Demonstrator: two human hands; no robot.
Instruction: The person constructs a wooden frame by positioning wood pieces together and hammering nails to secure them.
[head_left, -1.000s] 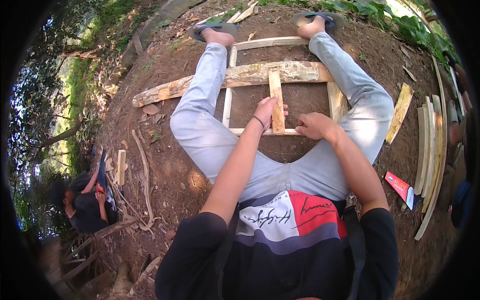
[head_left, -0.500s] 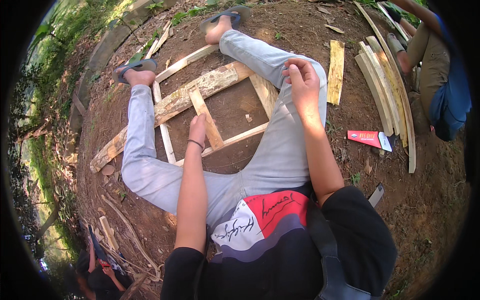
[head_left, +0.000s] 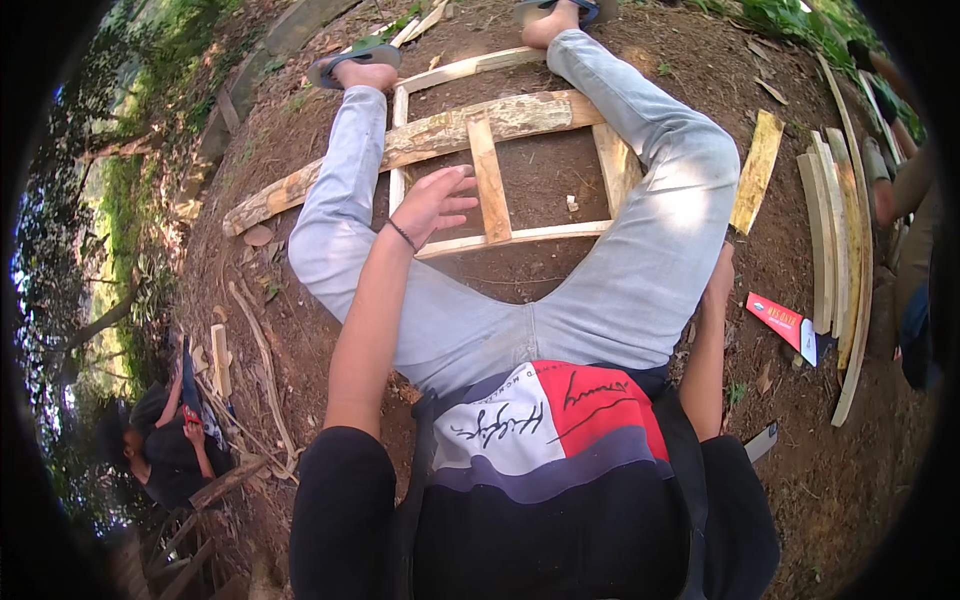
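Note:
My left hand (head_left: 437,207) is held palm inward over my left thigh, fingers spread and nothing in it. Just beyond its fingertips stands a short wooden crosspiece (head_left: 489,185) of a ladder-like frame lying between my legs. A long bark-covered slab (head_left: 455,133) crosses that frame, and a thin pale strip (head_left: 540,235) forms its near side. My right hand (head_left: 718,283) is low beside the outside of my right thigh, its fingers mostly hidden. The closest thing to it is a red and white saw sleeve (head_left: 782,325) on the soil.
Several long boards (head_left: 835,230) are stacked at the right near another person's legs (head_left: 910,185). A single yellowish board (head_left: 757,170) lies beside my right knee. A flat metallic piece (head_left: 762,440) rests by my right elbow. At lower left another person (head_left: 175,450) holds a saw.
My right hand has left my right knee and dropped down beside my thigh. My left hand has lifted away from the frame and its fingers have spread. The view has shifted.

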